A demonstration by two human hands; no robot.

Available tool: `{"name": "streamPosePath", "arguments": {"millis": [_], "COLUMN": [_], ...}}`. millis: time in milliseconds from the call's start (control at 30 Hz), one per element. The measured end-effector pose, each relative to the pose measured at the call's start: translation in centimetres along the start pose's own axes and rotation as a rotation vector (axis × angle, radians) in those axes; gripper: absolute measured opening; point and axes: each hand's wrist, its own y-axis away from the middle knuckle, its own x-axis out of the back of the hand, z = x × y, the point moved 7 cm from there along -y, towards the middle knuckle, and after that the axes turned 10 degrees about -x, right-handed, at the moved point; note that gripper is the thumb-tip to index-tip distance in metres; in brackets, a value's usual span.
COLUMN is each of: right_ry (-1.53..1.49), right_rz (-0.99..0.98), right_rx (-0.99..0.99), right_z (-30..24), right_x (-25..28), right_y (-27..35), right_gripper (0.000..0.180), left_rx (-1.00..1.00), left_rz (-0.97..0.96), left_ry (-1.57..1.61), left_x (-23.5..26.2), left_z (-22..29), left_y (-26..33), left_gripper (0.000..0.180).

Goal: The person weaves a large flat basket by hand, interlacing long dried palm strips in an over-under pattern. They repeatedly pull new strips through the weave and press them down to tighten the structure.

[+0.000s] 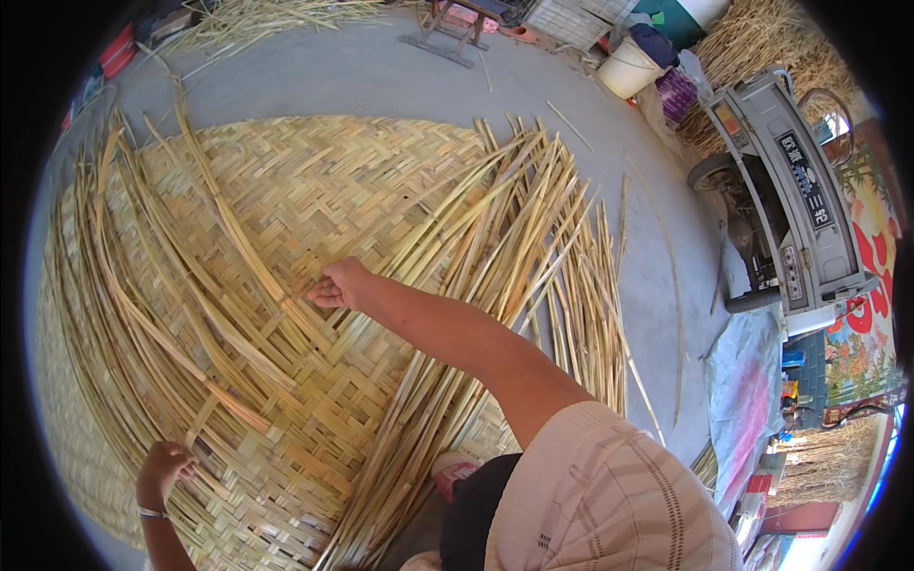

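A large woven mat (381,152) of split, pale yellow-green reed strips spreads over the floor beneath my hands. At the lower left, my left hand (167,464) pinches the end of a short flat reed strip (202,419) that stands up from the weave. Out over the middle of the mat reaches my right hand (340,285), its fingers curled closed. Whatever lies between those fingers is too small to make out. Close beside it run the ends of long loose strips (228,224), which fan across the mat's left side.
A thick heap of long reed strips (476,285) lies along the mat's right side, by my shoe (455,473). A grey three-wheeled vehicle (795,190) stands at the right. At the back are a wooden stool (452,33), a white bucket (628,71) and more loose reeds (267,19).
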Motion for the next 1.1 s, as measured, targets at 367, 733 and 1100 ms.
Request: {"name": "streamPosePath", "arguments": {"millis": [367,733,1100], "right_ry": [1.372,1.938,2.073], "right_rz": [0.377,0.345,0.184], "right_rx": [0.922,0.879,0.69], "right_z": [-4.6,-4.6,-5.2], "right_x": [-3.6,-4.2,-3.8], "right_y": [5.1,3.4,1.6], "right_gripper": [0.02,0.035,0.038], "left_rx": [-0.221,-0.243,-0.242], "left_rz": [0.34,0.477,0.507], "left_ry": [-0.072,-0.326,-0.383], "left_x": [-1.9,-2.4,-4.1], "left_z": [5.4,7.2,7.7], "left_y": [-5.4,-5.3,-5.2], "left_gripper": [0.027,0.03,0.037]}}
